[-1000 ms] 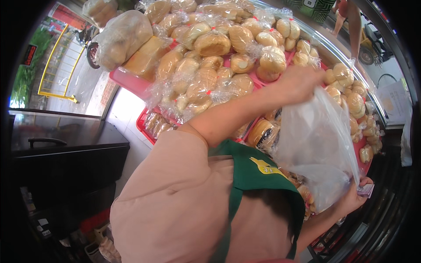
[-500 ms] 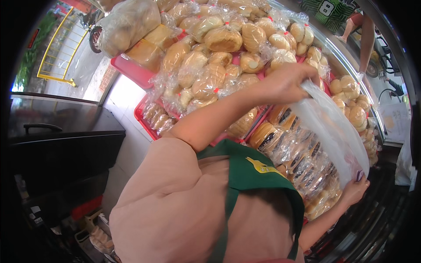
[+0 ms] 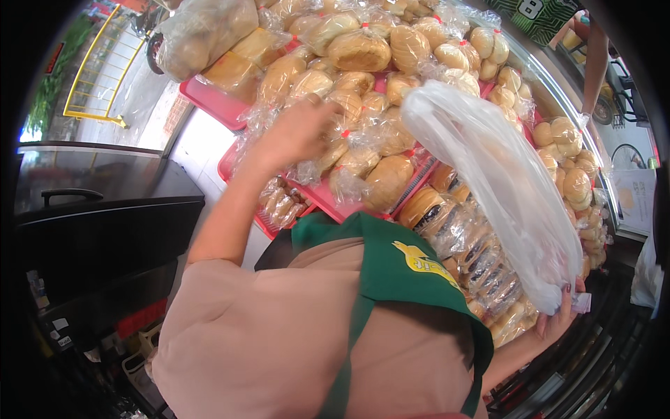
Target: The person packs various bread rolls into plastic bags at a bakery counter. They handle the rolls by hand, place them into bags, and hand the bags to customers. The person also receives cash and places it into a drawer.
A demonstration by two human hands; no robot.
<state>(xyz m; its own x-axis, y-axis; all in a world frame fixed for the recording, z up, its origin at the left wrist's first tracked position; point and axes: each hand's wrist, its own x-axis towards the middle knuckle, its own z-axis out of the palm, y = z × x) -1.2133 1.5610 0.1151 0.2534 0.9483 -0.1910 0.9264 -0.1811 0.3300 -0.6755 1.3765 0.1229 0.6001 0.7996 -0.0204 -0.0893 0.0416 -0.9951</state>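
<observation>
My right hand (image 3: 558, 318) grips the lower end of a translucent white plastic bag (image 3: 495, 181). A small folded pale purple slip (image 3: 581, 302) sticks out by its fingers. The bag's far end hangs unheld over the bread. My left hand (image 3: 303, 133), smeared by motion, is over the wrapped buns on the left of the display, and whether its fingers touch them cannot be made out. Near it lie clear-wrapped buns (image 3: 389, 178) with red ties, on a pink tray (image 3: 324, 195). Below the bag are wrapped rolls with dark filling (image 3: 474, 255).
A large bag of buns (image 3: 209, 42) stands at the far left beside wrapped loaf slices (image 3: 234, 73). A glass edge (image 3: 551, 91) runs along the display's right side. Another person's arm (image 3: 594, 70) shows beyond it. A black cabinet (image 3: 105, 244) stands at left.
My left hand has let go of the bag's far end and moved left over the wrapped buns. The bag now sags loosely from my right hand.
</observation>
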